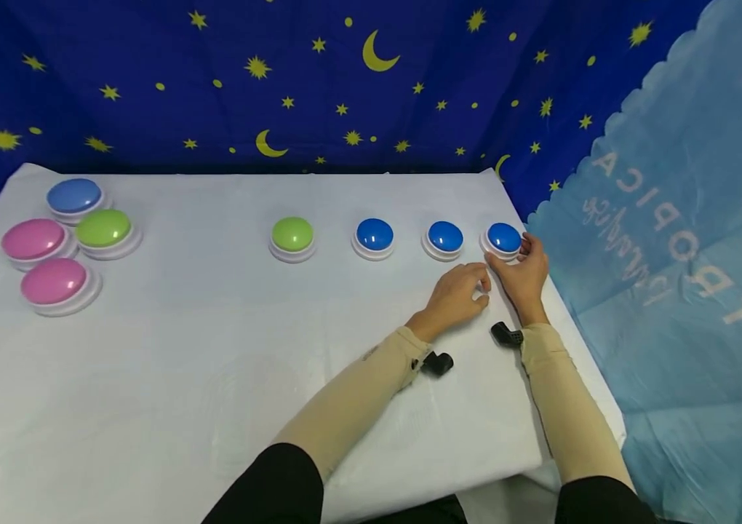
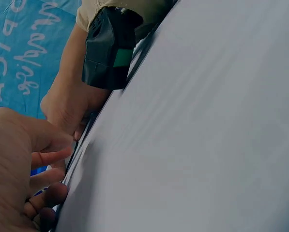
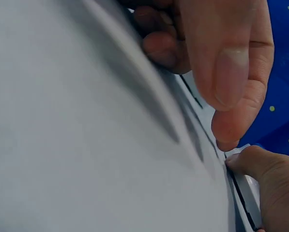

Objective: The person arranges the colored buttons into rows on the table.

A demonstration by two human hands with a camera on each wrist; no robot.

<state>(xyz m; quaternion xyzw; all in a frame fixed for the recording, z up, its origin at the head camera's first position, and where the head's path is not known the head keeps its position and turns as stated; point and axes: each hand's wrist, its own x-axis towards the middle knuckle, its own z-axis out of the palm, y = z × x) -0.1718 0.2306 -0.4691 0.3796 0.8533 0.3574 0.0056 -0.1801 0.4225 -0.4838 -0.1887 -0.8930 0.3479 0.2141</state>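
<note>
Your right hand pinches the rightmost blue button by its base near the worktop's right edge, probably so its top goes unpressed, while your left hand, loosely curled and holding nothing, is nearby.

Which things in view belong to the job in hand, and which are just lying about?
Likely the job:
rightmost blue button, held by the right grip
its row: green button, left blue button, middle blue button

Likely lying about:
far-left cluster: paler blue button, other green button, farther pink button, nearer pink button
</note>
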